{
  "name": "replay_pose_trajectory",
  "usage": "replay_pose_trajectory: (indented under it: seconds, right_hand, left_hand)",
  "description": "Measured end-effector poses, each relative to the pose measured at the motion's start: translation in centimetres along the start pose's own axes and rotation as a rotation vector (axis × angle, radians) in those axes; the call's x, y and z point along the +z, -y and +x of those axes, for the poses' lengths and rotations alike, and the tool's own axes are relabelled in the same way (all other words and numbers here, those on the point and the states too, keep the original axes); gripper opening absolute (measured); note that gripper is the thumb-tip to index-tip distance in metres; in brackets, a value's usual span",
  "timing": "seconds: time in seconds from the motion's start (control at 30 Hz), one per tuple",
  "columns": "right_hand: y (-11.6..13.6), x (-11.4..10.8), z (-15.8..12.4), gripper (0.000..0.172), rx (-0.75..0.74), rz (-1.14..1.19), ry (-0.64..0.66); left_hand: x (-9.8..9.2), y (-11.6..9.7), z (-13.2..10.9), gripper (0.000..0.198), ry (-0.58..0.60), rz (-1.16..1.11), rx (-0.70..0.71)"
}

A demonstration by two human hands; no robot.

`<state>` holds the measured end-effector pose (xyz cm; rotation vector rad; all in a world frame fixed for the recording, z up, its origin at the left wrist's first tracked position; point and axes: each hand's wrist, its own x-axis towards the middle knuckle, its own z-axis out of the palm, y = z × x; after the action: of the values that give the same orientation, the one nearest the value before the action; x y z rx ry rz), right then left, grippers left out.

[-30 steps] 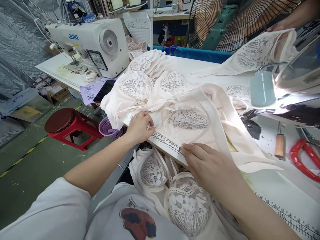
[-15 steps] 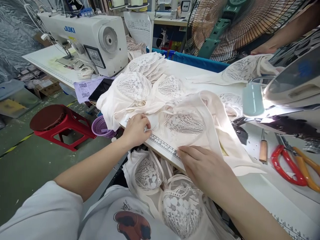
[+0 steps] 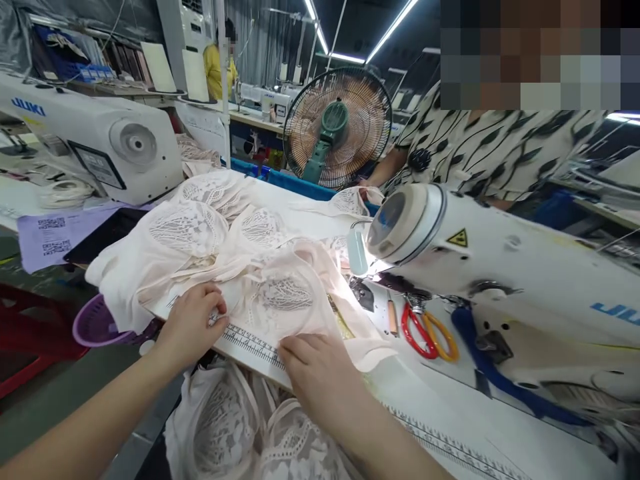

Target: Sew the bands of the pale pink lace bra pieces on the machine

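A cream lace bra [image 3: 287,293] lies spread on the white sewing table, along a ruler scale [image 3: 253,343] at the front edge. My left hand [image 3: 193,323] is closed in a pinch at the bra's left end, over the scale. At the other end, my right hand [image 3: 320,367] has its fingers pressed together on the bra's edge; the fingertips are partly hidden. Behind and left of it are more lace bras [image 3: 187,227] in a heap. Below the table edge, another lace bra [image 3: 225,413] rests by my lap.
A sewing machine [image 3: 500,233] with a lit lamp stands right, near red-handled scissors [image 3: 417,333]. Another sewing machine [image 3: 135,143] is at left. A fan [image 3: 335,117] stands behind the table. Across from me, a person's hand [image 3: 367,188] touches a lace bra [image 3: 347,201]. A purple basket [image 3: 95,320] is below left.
My view has lifted and swung right, bringing the right-hand machine and the person opposite into sight. Both hands stay at the same places along the scale, with the bra between them.
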<state>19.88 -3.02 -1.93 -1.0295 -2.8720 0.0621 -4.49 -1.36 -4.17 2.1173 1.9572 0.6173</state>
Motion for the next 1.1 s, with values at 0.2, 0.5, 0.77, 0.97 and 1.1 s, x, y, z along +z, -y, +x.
replay_pose_trajectory:
  seconds: [0.2, 0.5, 0.77, 0.97, 1.1]
  right_hand:
    - [0.5, -0.4, 1.0, 0.010, -0.025, -0.112, 0.031]
    - [0.7, -0.1, 2.0, 0.003, -0.074, -0.187, 0.067]
    - [0.5, 1.2, 2.7, 0.011, -0.049, -0.205, 0.079]
    - [0.6, 1.4, 2.9, 0.014, -0.058, -0.223, 0.028]
    - [0.5, 1.8, 2.9, 0.015, -0.040, -0.205, 0.016]
  left_hand:
    - [0.1, 0.0, -0.3, 0.013, -0.001, 0.000, -0.028]
    - [0.9, 0.7, -0.6, 0.013, -0.054, 0.023, -0.001]
    - [2.4, 2.1, -0.5, 0.019, -0.130, 0.058, 0.048]
    - [2.5, 2.2, -0.5, 0.017, -0.140, 0.077, 0.078]
    - [2.6, 2.5, -0.5, 0.017, -0.112, 0.103, 0.078]
